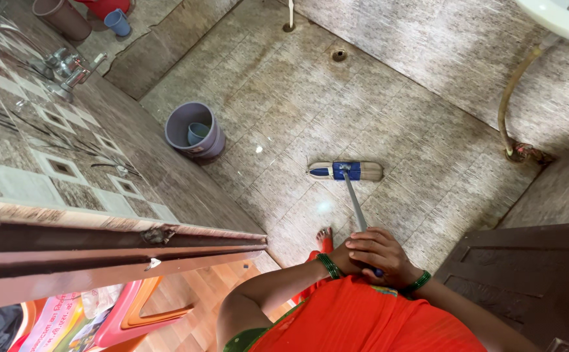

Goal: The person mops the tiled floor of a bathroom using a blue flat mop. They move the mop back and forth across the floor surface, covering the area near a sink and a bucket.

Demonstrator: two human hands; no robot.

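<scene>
Both hands gripped the top of a mop handle over a wet tiled floor.

The right hand (379, 251) lay on top, fingers wrapped together around the mop handle (356, 205); the left hand (348, 261) sat beneath (its fingers hidden, so I cannot tell their state). The flat mop head (346, 171) rested on the floor (428, 117), near a grey bucket (195, 130).

A bright orange garment of thin cloth (363, 316) is worn over the torso, edged with a dark green patterned border (242, 339) near the shoulder. A stack of dark green glass bangles (328, 266) is seen around the left wrist, and a similar green bangle set (419, 281) around the right wrist. The forearms are left uncovered, and a bare foot (324, 238) is seen below.
</scene>
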